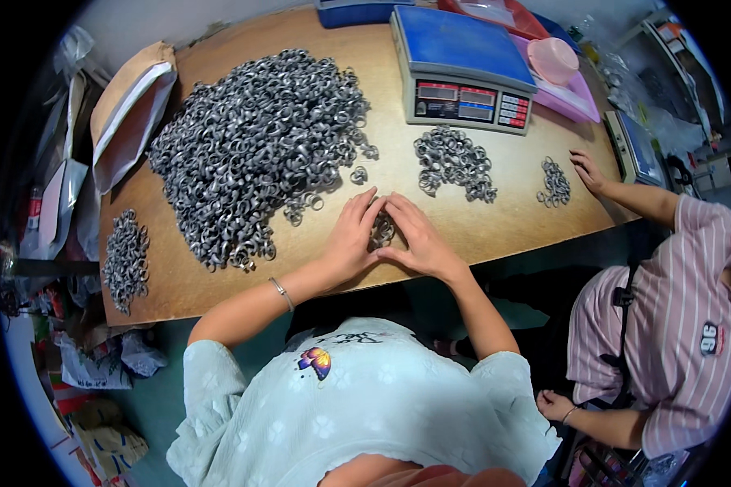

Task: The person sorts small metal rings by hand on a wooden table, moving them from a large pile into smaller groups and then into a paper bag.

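Near the table's front edge, my left hand [351, 237] and my right hand [421, 239] cup a small cluster of grey metal rings [382, 234] between them. My fingers are stretched out, their tips and thumbs nearly meeting around the rings, which lie on the wooden table [495, 227]. Part of the cluster is hidden by my hands. A large heap of the same rings [260, 138] spreads beyond and left of my left hand, with a few loose rings [359, 174] at its right edge. A smaller pile of rings [453, 162] lies beyond my right hand.
A digital scale [467, 61] with a blue top stands behind the smaller pile. On the right, a co-worker's hand [589, 172] rests by another ring pile [554, 183]. More rings [127, 261] lie far left, near an open sack [134, 114]. A pink tray [568, 101] sits beside the scale.
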Motion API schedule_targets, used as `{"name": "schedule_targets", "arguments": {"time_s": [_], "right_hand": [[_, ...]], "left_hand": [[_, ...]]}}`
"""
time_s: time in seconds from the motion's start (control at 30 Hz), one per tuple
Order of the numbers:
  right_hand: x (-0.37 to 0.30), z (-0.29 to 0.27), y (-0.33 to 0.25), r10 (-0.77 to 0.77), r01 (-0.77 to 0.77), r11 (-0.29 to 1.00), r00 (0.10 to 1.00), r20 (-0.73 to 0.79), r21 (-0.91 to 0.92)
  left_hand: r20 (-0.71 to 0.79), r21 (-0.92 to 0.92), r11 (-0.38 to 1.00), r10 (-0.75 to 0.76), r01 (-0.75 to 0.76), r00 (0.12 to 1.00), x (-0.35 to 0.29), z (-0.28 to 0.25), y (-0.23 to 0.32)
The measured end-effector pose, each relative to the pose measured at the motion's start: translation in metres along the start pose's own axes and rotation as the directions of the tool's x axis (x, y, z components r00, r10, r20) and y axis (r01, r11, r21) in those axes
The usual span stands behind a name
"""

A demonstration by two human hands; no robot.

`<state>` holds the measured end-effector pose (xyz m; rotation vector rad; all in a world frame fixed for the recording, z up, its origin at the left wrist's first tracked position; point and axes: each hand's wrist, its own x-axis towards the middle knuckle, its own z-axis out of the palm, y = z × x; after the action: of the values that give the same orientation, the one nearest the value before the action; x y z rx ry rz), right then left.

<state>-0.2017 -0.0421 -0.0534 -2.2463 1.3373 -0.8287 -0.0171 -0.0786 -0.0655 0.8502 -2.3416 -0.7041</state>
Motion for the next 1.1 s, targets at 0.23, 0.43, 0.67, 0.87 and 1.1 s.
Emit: {"name": "schedule_targets", "arguments": {"time_s": [0.23,0.43,0.67,0.87,1.1], "right_hand": [[-0.007,-0.011,0.019,0.046,-0.07,0.952,0.995,-0.085,-0.299],[0.017,-0.031,0.047,-0.004,-0.102,0.925,0.96,-0.279,-0.365],[0.02,-0.044,0.078,0.108,-0.231,0.911,0.934,-0.342,-0.343],[0.004,-0.074,0.099,0.062,-0.355,0.792,0.855,-0.514,-0.496],[-0.002,-0.071,0.141,0.181,-0.343,0.901,0.855,-0.485,-0.268]], "left_hand": [[-0.015,0.038,0.999,0.036,-0.035,0.999,0.042,0.02,-0.003],[-0.146,0.134,0.991,0.046,-0.026,0.988,0.077,0.047,-0.006],[-0.151,0.085,0.996,0.033,-0.021,0.988,0.114,0.058,-0.008],[-0.155,0.097,0.994,0.061,-0.046,0.986,0.131,0.069,-0.001],[-0.261,0.02,0.998,-0.056,0.063,0.964,0.136,0.078,0.016]]}}
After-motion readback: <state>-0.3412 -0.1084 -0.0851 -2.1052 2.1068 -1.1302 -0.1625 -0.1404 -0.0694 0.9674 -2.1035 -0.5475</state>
